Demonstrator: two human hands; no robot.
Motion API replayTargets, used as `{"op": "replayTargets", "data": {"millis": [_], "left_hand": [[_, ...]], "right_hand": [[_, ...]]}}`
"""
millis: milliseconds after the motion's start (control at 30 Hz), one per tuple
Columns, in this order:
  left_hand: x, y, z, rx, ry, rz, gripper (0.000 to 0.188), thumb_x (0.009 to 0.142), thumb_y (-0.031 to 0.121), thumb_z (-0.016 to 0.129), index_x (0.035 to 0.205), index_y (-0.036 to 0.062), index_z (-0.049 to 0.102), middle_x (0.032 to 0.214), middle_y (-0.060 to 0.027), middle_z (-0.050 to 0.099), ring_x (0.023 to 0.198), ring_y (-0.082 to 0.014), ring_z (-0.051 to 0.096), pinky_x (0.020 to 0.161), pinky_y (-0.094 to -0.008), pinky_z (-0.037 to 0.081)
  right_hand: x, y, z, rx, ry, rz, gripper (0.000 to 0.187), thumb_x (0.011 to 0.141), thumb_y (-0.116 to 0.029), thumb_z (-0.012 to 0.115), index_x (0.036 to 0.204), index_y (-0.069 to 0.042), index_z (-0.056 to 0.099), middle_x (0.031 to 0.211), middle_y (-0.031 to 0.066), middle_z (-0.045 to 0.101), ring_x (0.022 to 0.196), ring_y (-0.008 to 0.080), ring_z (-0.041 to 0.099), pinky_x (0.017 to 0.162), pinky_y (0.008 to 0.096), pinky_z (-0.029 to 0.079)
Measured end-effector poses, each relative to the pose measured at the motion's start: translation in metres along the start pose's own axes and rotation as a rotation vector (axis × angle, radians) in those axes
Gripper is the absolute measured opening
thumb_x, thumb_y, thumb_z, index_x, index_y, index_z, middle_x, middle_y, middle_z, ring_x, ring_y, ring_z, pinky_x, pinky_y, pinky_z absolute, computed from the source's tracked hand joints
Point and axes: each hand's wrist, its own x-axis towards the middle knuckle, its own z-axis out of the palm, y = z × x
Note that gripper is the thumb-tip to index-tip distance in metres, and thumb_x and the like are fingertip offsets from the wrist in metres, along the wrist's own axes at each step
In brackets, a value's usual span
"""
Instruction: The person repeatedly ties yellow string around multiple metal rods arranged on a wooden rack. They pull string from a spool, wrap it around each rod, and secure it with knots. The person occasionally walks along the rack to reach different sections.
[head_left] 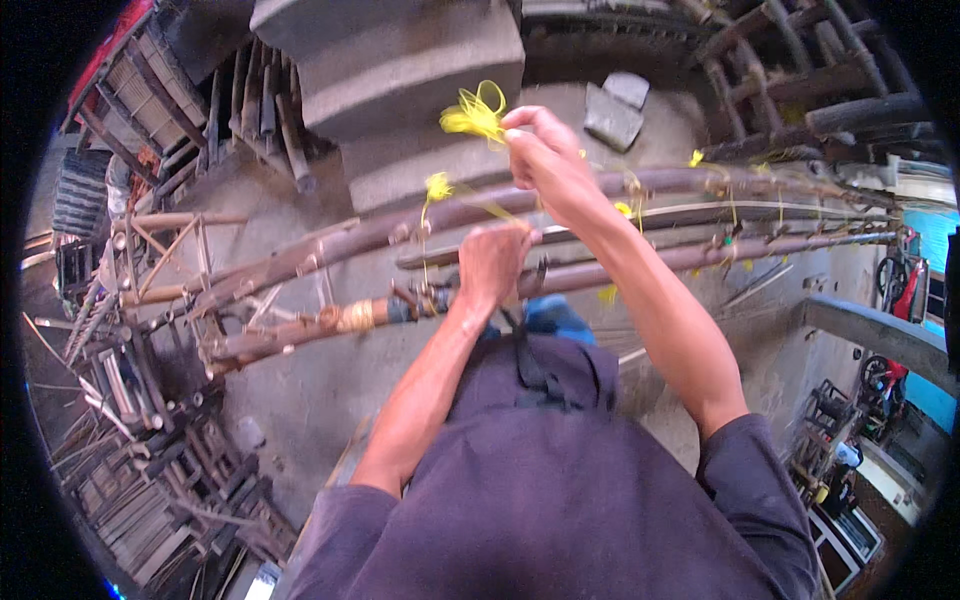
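Raised above the poles, my right hand point(552, 165) is closed on a looped bundle of thin yellow string point(474, 116), which sticks out to the left of its fingers. Lower and to the left, my left hand point(493, 262) is curled at the dark brown pole point(365, 237). A thin yellow strand slants down to its fingertips; the grip itself is mostly hidden. Just left of the hands, a yellow tuft point(438, 186) is tied at the far pole, with its tail hanging toward the near pole point(570, 277).
More yellow ties point(624, 209) dot the long poles to the right. Concrete steps point(420, 90) rise beyond, with grey blocks point(614, 112) beside them. Stacked bamboo and wood point(150, 500) crowd the left. A beam point(880, 338) and a red motorbike point(908, 300) stand at right.
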Motion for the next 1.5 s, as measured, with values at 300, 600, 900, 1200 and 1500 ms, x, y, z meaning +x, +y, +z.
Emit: {"op": "replayTargets", "data": {"millis": [300,600,900,1200,1500], "left_hand": [[0.075,0.063,-0.046,-0.673,-0.263,-0.03,0.039,0.093,0.034,0.05,0.077,0.0013,0.062,0.065,-0.0059,0.058,0.071,-0.0146,0.057,0.066,-0.0331,0.045],[0.195,-0.067,0.033,-0.616,-0.523,-0.355,0.031,0.094,0.033,0.049,0.083,0.0064,0.061,0.072,-0.0028,0.057,0.063,-0.0149,0.053,0.058,-0.0298,0.043],[0.08,-0.065,-0.159,-0.417,-0.686,0.049,0.046,0.094,0.043,0.047,0.093,0.0019,0.068,0.083,-0.0143,0.07,0.08,-0.0309,0.067,0.077,-0.0394,0.051],[-0.043,-0.111,-0.095,0.0,-0.236,0.071,0.024,0.088,0.022,0.053,0.098,0.0019,0.063,0.089,-0.023,0.064,0.087,-0.0392,0.062,0.08,-0.0478,0.048],[-0.03,-0.078,-0.102,-0.026,-0.266,-0.068,0.023,0.088,0.02,0.053,0.088,0.0003,0.066,0.083,-0.0241,0.064,0.081,-0.0412,0.062,0.072,-0.0494,0.05]], "right_hand": [[-0.126,0.105,0.071,-0.424,-0.324,-0.153,0.022,0.079,-0.013,0.053,0.101,-0.007,0.054,0.067,0.0207,0.061,0.064,0.042,0.06,0.058,0.053,0.045],[-0.154,0.088,0.059,-0.725,-0.121,-0.458,0.036,0.071,-0.01,0.062,0.107,-0.005,0.058,0.088,0.0162,0.064,0.069,0.0371,0.062,0.062,0.047,0.051],[-0.132,0.141,0.206,0.454,0.142,0.588,0.035,0.091,-0.019,0.057,0.119,0.0,0.05,0.083,0.0064,0.06,0.066,0.0155,0.057,0.06,0.0285,0.046],[-0.023,-0.177,0.147,-0.958,-0.385,-0.545,0.021,0.089,-0.024,0.057,0.09,-0.004,0.064,0.083,0.0143,0.059,0.077,0.0321,0.058,0.068,0.0409,0.046],[0.069,-0.005,0.122,-0.06,0.166,0.086,0.029,0.091,-0.022,0.053,0.111,-0.002,0.055,0.087,0.0071,0.063,0.077,0.0231,0.062,0.072,0.0383,0.049]]}}
